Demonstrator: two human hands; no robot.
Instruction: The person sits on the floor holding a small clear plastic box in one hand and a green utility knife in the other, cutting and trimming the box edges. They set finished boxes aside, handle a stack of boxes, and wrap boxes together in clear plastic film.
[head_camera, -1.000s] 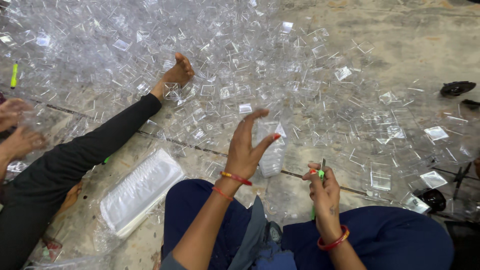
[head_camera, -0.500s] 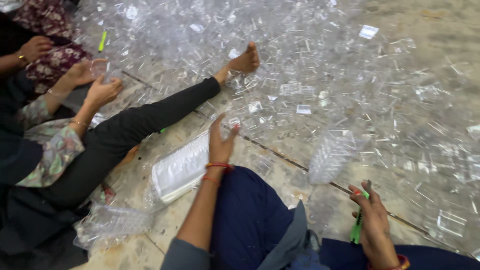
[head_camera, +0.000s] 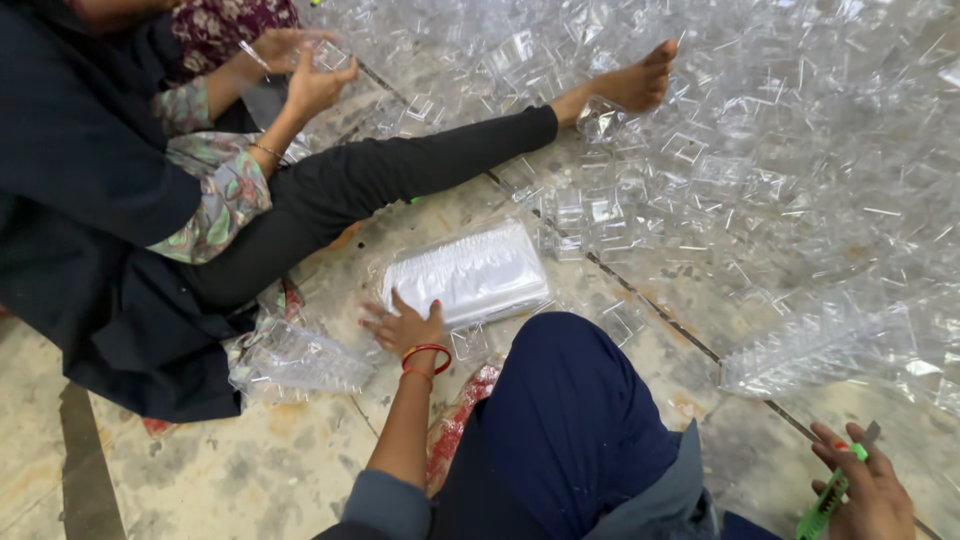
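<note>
My left hand (head_camera: 405, 325) rests with fingers spread on the floor, touching the near edge of a wrapped white stack of plastic pieces (head_camera: 468, 275). My right hand (head_camera: 862, 485) at the bottom right grips a small green tool (head_camera: 828, 498). A long nested stack of clear plastic boxes (head_camera: 815, 345) lies on the floor just above the right hand. My dark blue trouser knee (head_camera: 570, 420) fills the middle foreground.
Several loose clear plastic boxes (head_camera: 760, 130) cover the floor across the top and right. A seated person in black with an outstretched leg (head_camera: 400, 170) sits at left, their hands (head_camera: 305, 65) holding a clear box. A clear bag of boxes (head_camera: 295, 360) lies beside my left hand.
The view swung left. My left hand came down from the air onto the floor by the wrapped white stack. My right hand kept hold of the green tool.
</note>
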